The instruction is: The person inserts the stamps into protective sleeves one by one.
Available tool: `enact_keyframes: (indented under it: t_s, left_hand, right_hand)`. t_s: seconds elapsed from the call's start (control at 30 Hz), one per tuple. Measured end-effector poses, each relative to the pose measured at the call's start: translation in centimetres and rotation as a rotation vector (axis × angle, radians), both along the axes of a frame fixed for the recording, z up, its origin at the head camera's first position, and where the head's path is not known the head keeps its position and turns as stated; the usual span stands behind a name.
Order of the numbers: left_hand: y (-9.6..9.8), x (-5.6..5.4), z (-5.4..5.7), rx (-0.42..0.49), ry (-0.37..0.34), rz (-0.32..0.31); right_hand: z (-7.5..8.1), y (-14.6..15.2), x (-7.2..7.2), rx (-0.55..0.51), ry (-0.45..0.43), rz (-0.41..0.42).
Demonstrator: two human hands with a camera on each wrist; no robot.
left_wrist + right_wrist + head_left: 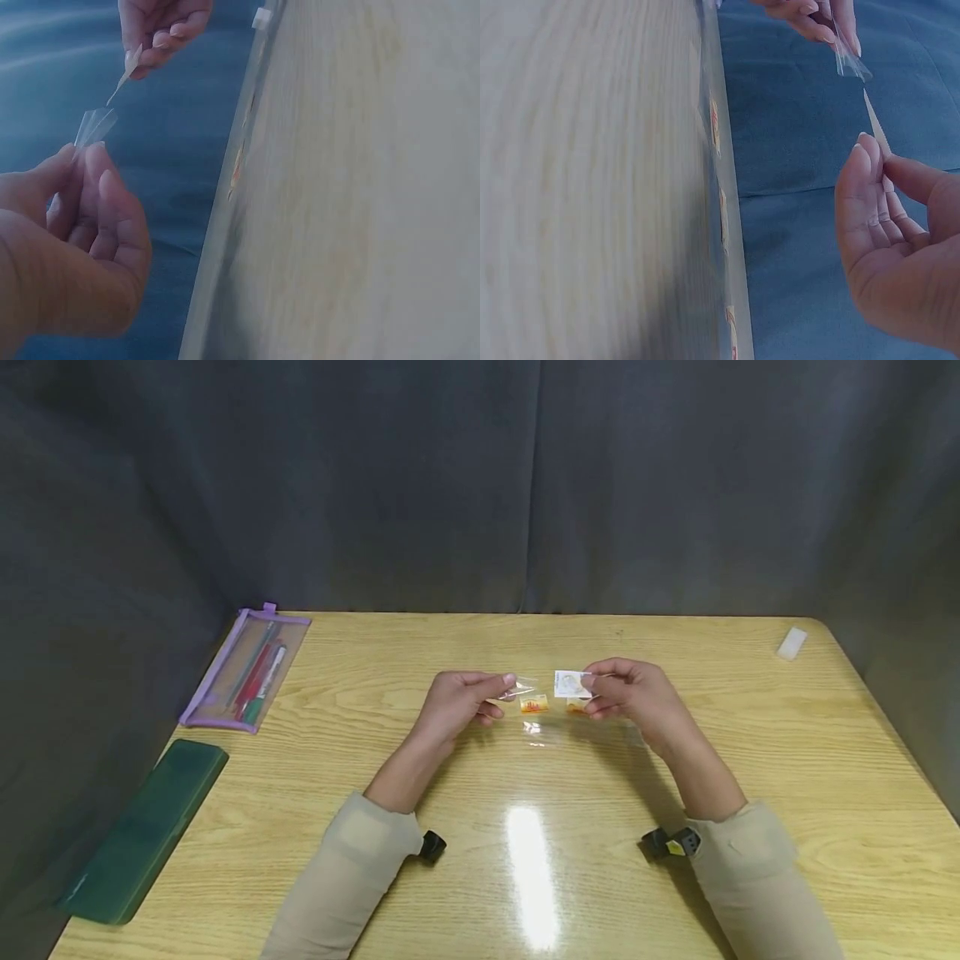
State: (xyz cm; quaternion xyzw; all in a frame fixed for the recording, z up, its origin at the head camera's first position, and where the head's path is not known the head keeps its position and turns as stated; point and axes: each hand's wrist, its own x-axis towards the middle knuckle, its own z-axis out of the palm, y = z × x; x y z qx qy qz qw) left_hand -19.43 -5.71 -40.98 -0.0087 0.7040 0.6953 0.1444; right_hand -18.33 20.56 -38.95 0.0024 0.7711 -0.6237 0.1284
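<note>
Thumb and fingers of my left hand (456, 703) pinch a small clear plastic sleeve (95, 126), its free end pointing toward the other hand. My right hand (647, 697) holds a small white stamp (567, 683) between thumb and fingers. In the right wrist view the stamp's edge looks toothed, and its tip points at the sleeve's end with a slight gap. Below the hands lie an orange-and-yellow stamp (535, 704) and a second orange piece (576, 706), partly hidden by the right fingers. Glossy clear plastic (534, 733) lies on the table nearer me.
A purple-edged see-through pouch (217, 723) with several pens lies at the back left. In front of it is a long green case (146, 835). A small white block (792, 643) sits near the back right corner of the wooden table (375, 643). Dark curtains (420, 485) hang behind.
</note>
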Motion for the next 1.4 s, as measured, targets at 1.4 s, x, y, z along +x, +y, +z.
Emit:
enact_keyframes:
  t_s: [1.4]
  left_hand:
    - [0.9,0.7,0.2,0.158,0.015,-0.005]
  right_hand:
    - [0.0,-1.4,0.8,-0.034,0.054,-0.004]
